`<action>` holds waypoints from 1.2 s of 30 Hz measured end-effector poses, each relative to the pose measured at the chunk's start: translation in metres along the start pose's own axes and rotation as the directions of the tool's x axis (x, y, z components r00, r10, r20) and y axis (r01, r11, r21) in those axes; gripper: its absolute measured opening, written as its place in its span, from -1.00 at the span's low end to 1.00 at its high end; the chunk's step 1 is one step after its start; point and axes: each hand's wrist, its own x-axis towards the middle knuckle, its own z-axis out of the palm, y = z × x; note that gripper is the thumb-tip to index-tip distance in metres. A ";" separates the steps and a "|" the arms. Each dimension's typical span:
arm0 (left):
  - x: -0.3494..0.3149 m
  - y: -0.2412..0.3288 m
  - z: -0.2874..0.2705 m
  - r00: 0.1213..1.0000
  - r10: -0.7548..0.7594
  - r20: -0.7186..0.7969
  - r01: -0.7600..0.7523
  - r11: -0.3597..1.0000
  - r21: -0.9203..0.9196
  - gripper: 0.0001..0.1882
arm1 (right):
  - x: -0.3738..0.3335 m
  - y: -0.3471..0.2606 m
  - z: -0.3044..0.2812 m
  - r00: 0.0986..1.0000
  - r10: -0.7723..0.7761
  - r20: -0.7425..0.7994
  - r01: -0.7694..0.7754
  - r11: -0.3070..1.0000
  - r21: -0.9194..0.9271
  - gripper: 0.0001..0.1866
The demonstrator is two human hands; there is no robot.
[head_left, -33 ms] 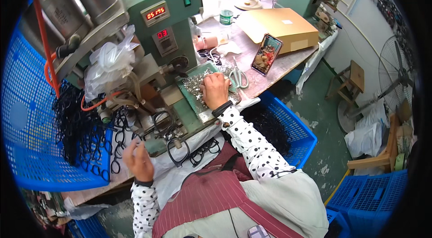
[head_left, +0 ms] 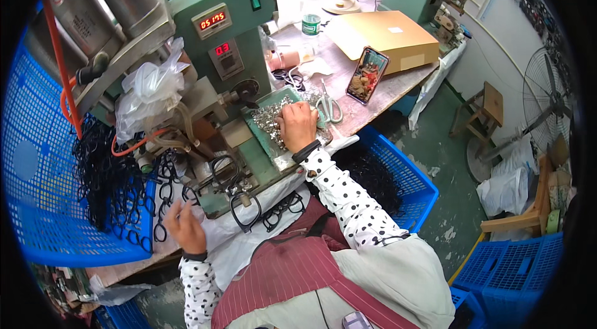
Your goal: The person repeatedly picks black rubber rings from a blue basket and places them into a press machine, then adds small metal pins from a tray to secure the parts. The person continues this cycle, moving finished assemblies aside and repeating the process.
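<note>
My right hand [head_left: 298,127] rests on a pile of small shiny metal parts [head_left: 267,119] in a shallow green tray [head_left: 277,153]. Its fingers are bent down and drawn together; whatever is between them is hidden. At the lower left, my left hand [head_left: 185,227] is raised with fingers apart and half bent, nothing visible in it, beside several black eyeglass frames [head_left: 163,192]. A black eyeglass frame [head_left: 247,212] hangs at the front of the green machine [head_left: 258,68], between my hands. More black frames [head_left: 283,209] lie on white sheeting near my lap.
Scissors [head_left: 328,107] lie right of the tray, near a propped phone [head_left: 367,75] and a cardboard box [head_left: 392,37]. A blue basket [head_left: 407,180] holding dark pieces stands at my right. Another blue basket [head_left: 37,161], with black frames, is at left. A plastic bag [head_left: 152,89] hangs on the machine.
My left hand has shifted slightly down, toward the eyeglass frames at the left. The right hand stays on the metal parts.
</note>
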 end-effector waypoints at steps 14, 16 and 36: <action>-0.035 -0.110 0.005 0.917 -0.302 0.262 0.276 0.952 0.129 -0.75 | 0.000 0.004 -0.012 0.982 0.038 -0.185 0.001 0.978 0.207 -0.89; -0.019 -0.111 -0.001 0.950 -0.266 0.164 0.250 0.962 0.111 -0.78 | -0.002 0.004 -0.009 0.984 0.042 -0.175 -0.012 0.985 0.172 -0.86; 0.112 0.055 -0.024 0.915 -0.376 -0.150 0.205 0.750 -0.629 -0.84 | 0.017 -0.124 -0.077 0.958 0.017 0.285 -0.230 0.637 0.736 -0.83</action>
